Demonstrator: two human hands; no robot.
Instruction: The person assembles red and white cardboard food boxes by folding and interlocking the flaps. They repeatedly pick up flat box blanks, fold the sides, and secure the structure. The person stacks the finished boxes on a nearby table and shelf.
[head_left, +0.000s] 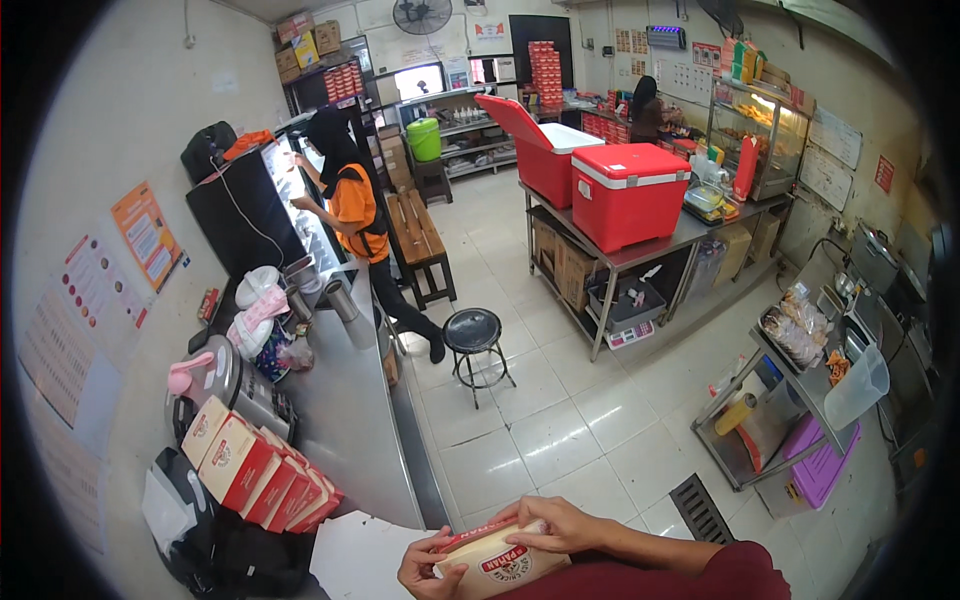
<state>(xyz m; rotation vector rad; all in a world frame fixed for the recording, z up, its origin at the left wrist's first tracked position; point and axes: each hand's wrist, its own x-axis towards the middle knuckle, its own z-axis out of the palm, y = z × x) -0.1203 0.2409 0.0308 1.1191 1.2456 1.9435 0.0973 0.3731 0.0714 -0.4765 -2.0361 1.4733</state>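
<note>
A cream and red cardboard food box (500,562) is held between my two hands at the bottom middle of the head view. My left hand (428,568) grips its left end, with the thumb on the cream side. My right hand (552,522) closes over the box's upper right part, fingers bent along its top edge. Part of the box's lower side is cut off by my dark red sleeve (690,575). To the left, a leaning row of matching food boxes (265,470) sits on the counter beside a white surface (360,555).
A steel counter (350,410) runs along the left, with a rice cooker (235,385). A black stool (473,330) stands mid-floor. Red cooler boxes (628,195) rest on a steel table. An orange-shirted person (355,205) faces an upright fridge; another person (648,112) is far back.
</note>
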